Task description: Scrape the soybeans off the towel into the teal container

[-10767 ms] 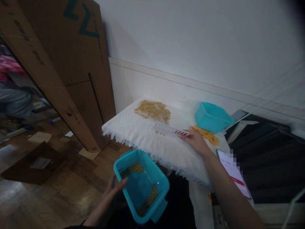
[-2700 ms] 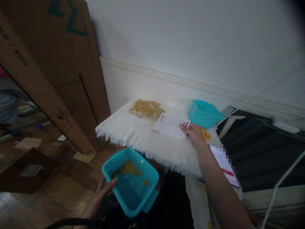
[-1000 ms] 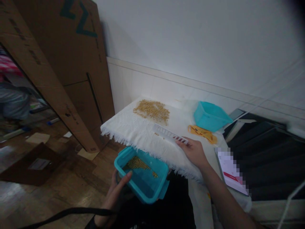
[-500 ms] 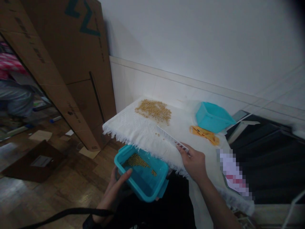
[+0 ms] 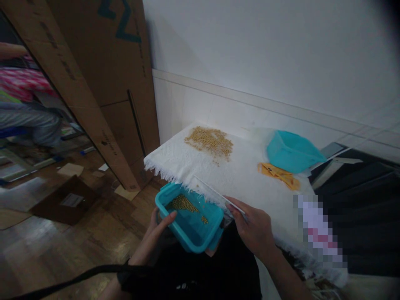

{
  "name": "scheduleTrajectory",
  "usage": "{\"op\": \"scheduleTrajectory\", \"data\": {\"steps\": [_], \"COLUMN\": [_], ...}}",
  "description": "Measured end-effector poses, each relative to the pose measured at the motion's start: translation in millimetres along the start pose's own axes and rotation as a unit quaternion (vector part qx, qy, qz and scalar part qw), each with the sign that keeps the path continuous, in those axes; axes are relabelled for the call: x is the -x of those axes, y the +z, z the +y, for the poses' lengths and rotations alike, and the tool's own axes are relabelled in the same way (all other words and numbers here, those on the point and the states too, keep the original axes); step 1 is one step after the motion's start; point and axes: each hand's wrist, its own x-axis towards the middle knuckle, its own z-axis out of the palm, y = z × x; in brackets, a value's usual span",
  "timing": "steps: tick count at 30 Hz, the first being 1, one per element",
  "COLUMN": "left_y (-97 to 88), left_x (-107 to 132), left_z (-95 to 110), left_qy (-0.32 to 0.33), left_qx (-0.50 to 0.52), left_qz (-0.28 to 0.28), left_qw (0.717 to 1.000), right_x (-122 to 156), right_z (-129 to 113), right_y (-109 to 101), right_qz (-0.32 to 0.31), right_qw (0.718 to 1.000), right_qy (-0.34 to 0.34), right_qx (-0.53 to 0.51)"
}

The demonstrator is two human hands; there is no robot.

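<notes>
Left hand (image 5: 162, 225) gripped the teal tub (image 5: 190, 225) from its left side: thumb hooked over the near rim, fingers curled under it. The tub sat tilted, just under the fringed edge of the white cloth (image 5: 187, 160), with its far rim touching the fringe. A small batch of soybeans (image 5: 183, 204) lay in the tub's far corner, plus a few loose ones nearer the right hand.

Right hand (image 5: 254, 229) was closed in a pinch on the white slotted scraper (image 5: 212, 193), thumb on top and fingers below. The scraper showed nearly edge-on and ran from the fingertips out to the left along the cloth edge, directly above the tub.

The bean pile (image 5: 211, 139) lay on the cloth well ahead of both hands. A second teal tub (image 5: 292, 152) stood ahead of the right hand and to its right, with a yellow wrapper (image 5: 278, 175) just in front of it. Cardboard boxes (image 5: 103, 83) leaned on the wall beyond the left hand.
</notes>
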Motion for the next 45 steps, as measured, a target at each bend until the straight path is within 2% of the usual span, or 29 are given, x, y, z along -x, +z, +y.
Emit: {"op": "scheduleTrajectory", "data": {"steps": [3,6,8,11,14,18,21,23,29,36,45], "left_y": [1.1,1.4,0.8,-0.9,-2.6,-5.2,-8.6,-11.4,-19.5,-17.2,-13.7], "left_x": [2,3,3,2,0,-2,-2,-2,-4,-1,3], "left_z": [5,8,8,6,4,4,4,3,0,3,3], "left_qy": [-0.035,-0.037,-0.035,-0.037,-0.048,-0.065,-0.077,-0.077,-0.082,-0.075,-0.074], "left_qx": [0.005,0.010,0.009,0.003,0.011,0.008,0.004,0.013,0.008,0.025,0.026], "left_qz": [0.016,0.001,-0.008,-0.005,0.001,0.014,0.009,0.004,0.008,-0.004,-0.012], "left_qw": [0.999,0.999,0.999,0.999,0.999,0.998,0.997,0.997,0.997,0.997,0.997], "right_x": [4,9,12,8,-13,-60,-84,-87,-80,-83,-71], "right_z": [-7,-17,-22,-18,7,64,98,107,107,106,94], "right_y": [1,0,-4,-12,-18,-15,-3,6,20,19,16], "right_qz": [0.008,0.008,-0.001,-0.003,0.058,0.166,0.163,0.141,0.109,0.089,0.080], "right_qw": [0.999,0.997,0.998,0.999,0.994,0.970,0.966,0.967,0.970,0.973,0.969], "right_qy": [-0.041,-0.075,-0.063,0.000,0.093,0.163,0.177,0.184,0.185,0.189,0.199], "right_qx": [0.000,-0.013,-0.024,-0.032,-0.029,-0.068,-0.096,-0.106,-0.118,-0.094,-0.124]}}
